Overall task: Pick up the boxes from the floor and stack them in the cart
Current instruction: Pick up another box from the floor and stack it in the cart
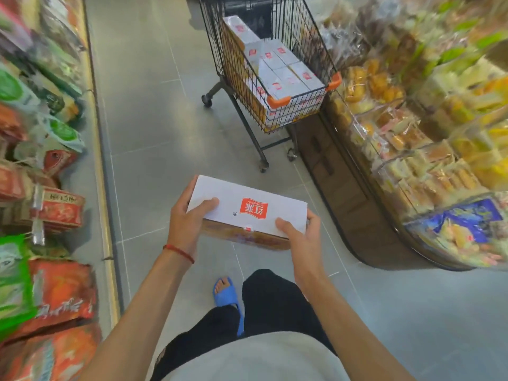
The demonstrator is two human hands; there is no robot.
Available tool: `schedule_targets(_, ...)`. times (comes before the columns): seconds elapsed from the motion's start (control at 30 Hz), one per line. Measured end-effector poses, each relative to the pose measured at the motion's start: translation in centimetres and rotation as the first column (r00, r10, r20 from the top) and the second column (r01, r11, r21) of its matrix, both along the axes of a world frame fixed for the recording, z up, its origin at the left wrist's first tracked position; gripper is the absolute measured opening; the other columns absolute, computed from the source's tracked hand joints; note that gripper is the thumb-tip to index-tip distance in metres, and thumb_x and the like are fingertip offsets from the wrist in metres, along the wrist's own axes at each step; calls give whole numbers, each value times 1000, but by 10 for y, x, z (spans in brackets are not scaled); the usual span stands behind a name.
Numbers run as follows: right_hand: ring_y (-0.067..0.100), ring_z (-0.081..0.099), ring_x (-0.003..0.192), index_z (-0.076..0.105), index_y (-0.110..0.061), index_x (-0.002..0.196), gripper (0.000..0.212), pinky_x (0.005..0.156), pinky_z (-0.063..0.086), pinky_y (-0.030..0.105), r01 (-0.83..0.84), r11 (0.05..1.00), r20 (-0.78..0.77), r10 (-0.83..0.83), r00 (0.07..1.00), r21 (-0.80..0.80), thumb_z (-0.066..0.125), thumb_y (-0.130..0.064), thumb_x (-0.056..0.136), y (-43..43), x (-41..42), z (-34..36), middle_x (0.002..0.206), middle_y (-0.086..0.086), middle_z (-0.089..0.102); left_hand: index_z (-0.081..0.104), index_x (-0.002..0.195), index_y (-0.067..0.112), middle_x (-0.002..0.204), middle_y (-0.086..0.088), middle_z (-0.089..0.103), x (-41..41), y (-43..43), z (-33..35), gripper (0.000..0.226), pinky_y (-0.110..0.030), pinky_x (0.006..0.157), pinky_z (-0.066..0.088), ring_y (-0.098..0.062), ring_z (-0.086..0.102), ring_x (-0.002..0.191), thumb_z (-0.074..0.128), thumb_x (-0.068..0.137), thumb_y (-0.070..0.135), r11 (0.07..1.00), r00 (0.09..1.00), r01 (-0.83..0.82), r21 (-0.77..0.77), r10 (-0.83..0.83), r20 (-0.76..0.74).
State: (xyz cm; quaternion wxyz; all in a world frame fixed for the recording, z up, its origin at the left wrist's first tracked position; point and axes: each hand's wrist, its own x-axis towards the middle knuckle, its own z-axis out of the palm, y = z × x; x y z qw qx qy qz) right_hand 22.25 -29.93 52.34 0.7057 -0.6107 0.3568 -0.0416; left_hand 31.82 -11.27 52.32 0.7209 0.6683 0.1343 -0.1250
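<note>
Left hand (189,215): grip curling round the box (220,192) at its left end.
Box: hanging above floor (154,133); red logo (253,208) reading inverted, ® beside it.
Right hand (300,235): grip clasping right end.
Cart (278,101): standing ahead, holding same-logo stacked boxes (286,78).

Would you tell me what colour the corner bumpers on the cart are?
Orange; the cart's corner bumpers show best in the head view.

Snack bags (41,188) on left shelf, packaged pastries (412,127) right, grey floor (154,105)
</note>
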Motion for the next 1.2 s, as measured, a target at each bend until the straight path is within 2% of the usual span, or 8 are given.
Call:
schedule_targets(0.43,5,66,110,44,-23,132,54,81,58,22,97,994,53,-94,994,-59,76,-10,91,-55,287,-10,126,-6,63,57,139,24,129,0,68,297,-54,16,64,-51,103,51,-25,65,118,73,77,30,983,990,136,121,-139,19)
schedule_targets(0.57,6,62,116,40,-30,131,57,94,54,23,109,991,68,-103,992,-80,78,-17,91,-70,372,-7,126,-12,60,55,142,18,135,-1,65,383,-71,27,66,-41,107,49,-21,61,124,73,78,21,982,985,148,121,-157,72)
schedule_targets(0.7,5,63,114,38,-28,134,63,78,54,12,159,986,55,-157,986,-54,81,-23,88,-80,446,0,129,-10,59,53,143,22,120,17,67,459,-90,33,58,-13,80,53,7,66,101,69,89,6,982,978,163,95,-174,117)
schedule_targets(0.83,1,66,105,38,-26,136,65,70,54,8,224,974,53,-223,973,-23,81,-22,88,-93,519,-1,124,-16,60,52,140,20,116,16,67,544,-106,31,57,-11,76,52,9,66,93,67,89,-1,971,964,216,105,-229,133)
schedule_targets(0.97,15,69,116,39,-39,130,65,95,60,36,340,940,57,-339,939,-11,85,-33,83,-98,593,-3,130,-9,65,55,141,16,127,1,68,636,-123,28,65,-18,84,52,-5,64,106,73,80,8,941,933,320,112,-333,134)
schedule_targets(1.07,18,65,124,41,-69,109,63,120,23,68,371,921,-4,-374,927,-119,86,-66,65,-96,637,-5,117,-29,70,51,144,15,135,-4,63,694,-134,32,68,-18,86,52,-11,62,113,72,80,7,908,902,399,128,-414,123)
schedule_targets(1.13,13,64,125,40,-71,107,61,121,21,67,418,897,-12,-423,906,-144,86,-62,68,-97,666,-1,117,-31,69,50,143,14,132,-3,63,728,-146,35,63,-15,80,53,-5,63,108,68,85,-2,887,878,440,141,-458,139)
schedule_targets(1.2,8,67,117,41,-52,121,63,113,47,50,497,864,39,-496,867,-83,86,-40,79,-100,690,5,123,-17,69,50,139,12,122,1,63,759,-161,39,57,-11,74,52,4,63,98,65,87,-5,860,848,483,164,-506,155)
